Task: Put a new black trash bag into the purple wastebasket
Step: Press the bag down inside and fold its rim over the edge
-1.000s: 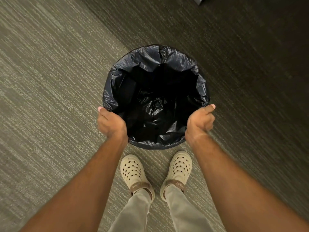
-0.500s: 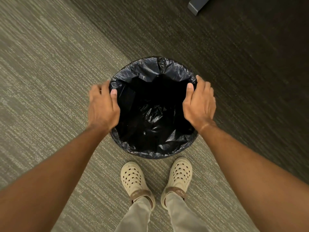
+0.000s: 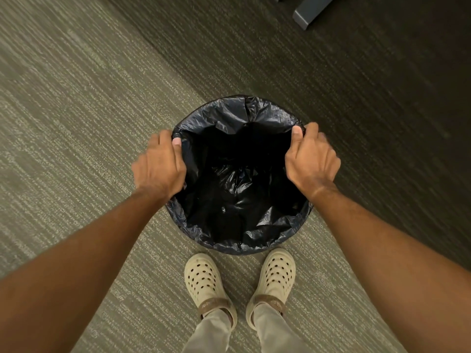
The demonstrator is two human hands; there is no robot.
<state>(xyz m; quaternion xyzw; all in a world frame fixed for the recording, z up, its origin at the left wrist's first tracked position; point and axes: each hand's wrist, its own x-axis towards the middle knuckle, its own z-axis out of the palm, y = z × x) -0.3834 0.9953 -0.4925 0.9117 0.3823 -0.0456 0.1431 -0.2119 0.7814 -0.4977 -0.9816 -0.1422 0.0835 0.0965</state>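
Both hands – left hand [image 3: 159, 166], right hand [image 3: 312, 159] – pinch crinkled glossy black bag [image 3: 237, 200] at round rim.

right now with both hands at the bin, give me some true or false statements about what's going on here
1. The black trash bag is folded over the bin's rim on the far side. True.
2. The left hand is hanging free, away from the bin. False: it is at the left rim, thumb over the bag's edge.
3. The right hand has its grip on the bag at the right rim. True.
4. The bag is full of rubbish. False: only crinkled black plastic shows inside.
5. The bin stands on a table. False: it stands on the carpet, just ahead of two cream clogs.
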